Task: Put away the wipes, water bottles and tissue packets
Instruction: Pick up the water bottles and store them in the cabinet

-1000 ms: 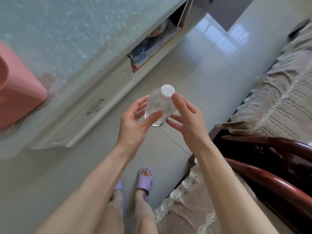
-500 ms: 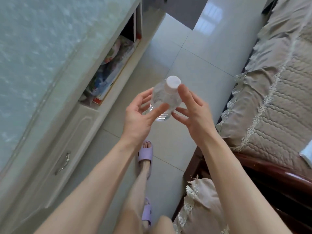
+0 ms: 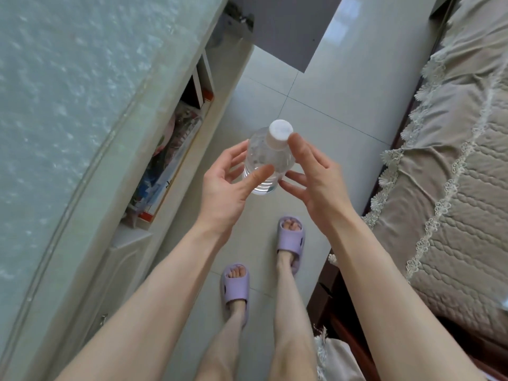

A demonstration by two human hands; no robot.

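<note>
— While the water bottle (image 3: 262, 163) sits dead centre between both hands, where does it go? No wipes or tissue packets in view.

— Can't tell the target. Nearest storage is the open shelf (image 3: 170, 166) at 9 o'clock, under the glass top (image 3: 68, 105), and it's packed with books or papers. Couch cover (image 3: 453, 188) at 3 o'clock, slippers (image 3: 236, 284) at 6.

— Grip status?

— Left hand (image 3: 222, 188) wraps the body, thumb across the front, fingers behind. Right hand (image 3: 319, 182) is looser: thumb touching the neck just under the white cap (image 3: 281, 130), fingers fairly straight, reaching toward the base. Can't tell whether those fingertips make contact. Bottle is tilted, cap toward 12 o'clock, off every surface.

— How to do it right?

— My read: it's in transit, not yet stowed. Carry by the body, not the cap. Thin clear plastic will likely flex, so squeeze lightly. Confirm the cap is tight before laying it flat. If the shelf is the spot, let the left hand take the load, use the right to make room, then slide it in base first.
</note>
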